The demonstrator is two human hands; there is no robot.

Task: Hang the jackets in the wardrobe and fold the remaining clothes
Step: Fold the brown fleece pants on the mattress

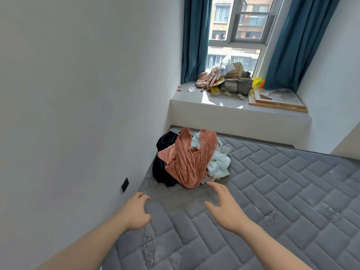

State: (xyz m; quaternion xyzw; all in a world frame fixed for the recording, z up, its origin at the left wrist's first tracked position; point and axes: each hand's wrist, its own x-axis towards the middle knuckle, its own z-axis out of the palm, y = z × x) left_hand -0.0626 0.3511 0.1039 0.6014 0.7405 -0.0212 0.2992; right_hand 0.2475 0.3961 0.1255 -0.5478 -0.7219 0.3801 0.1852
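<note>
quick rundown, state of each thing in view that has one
left hand: fingers loosely curled, holding nothing
right hand: open, fingers spread, short of the clothes
orange garment: crumpled, unfolded, on top of the pile
light blue garment: crumpled, unfolded
black garment: bunched against the wall
curtains: drawn open
mattress: bare, no sheet

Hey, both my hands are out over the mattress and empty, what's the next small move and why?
Probably reach the right hand forward to grip the orange garment. It lies on top of the clothes pile, nearest those fingertips, and neither it nor the left hand holds anything.
</note>
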